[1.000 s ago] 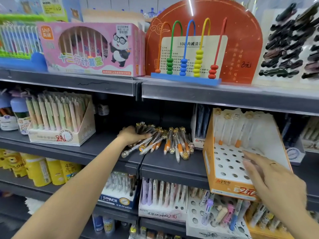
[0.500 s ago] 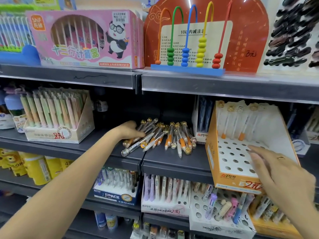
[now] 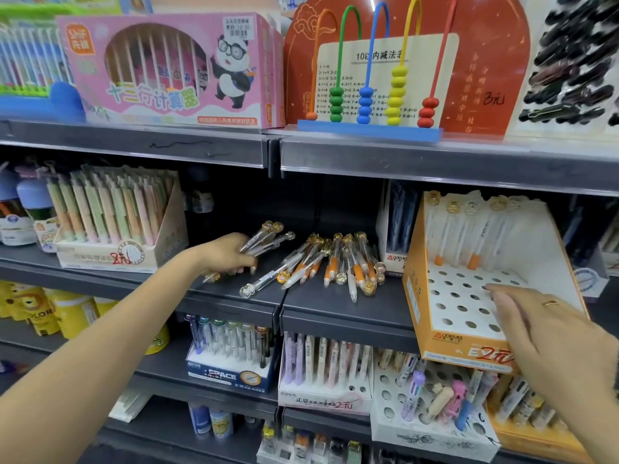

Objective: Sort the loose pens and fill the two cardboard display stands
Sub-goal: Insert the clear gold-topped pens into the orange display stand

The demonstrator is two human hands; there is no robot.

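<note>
Left hand (image 3: 231, 254) grasps a small bundle of clear pens (image 3: 264, 241), fingers curled around the barrels, just above the dark shelf (image 3: 234, 296). Just to its right, the remaining loose pens (image 3: 335, 262) lie in a heap on the shelf. Right hand (image 3: 549, 333), fingers relaxed and extended, rests on the perforated face of the orange display stand (image 3: 435, 333); behind its fingertips, a few pens stand in the rear holes.

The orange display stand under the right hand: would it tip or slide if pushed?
Probably light: the orange display stand is thin cardboard holding few pens. It overhangs the shelf edge, so it may tip forward. The right hand resting on it likely steadies it.
</note>
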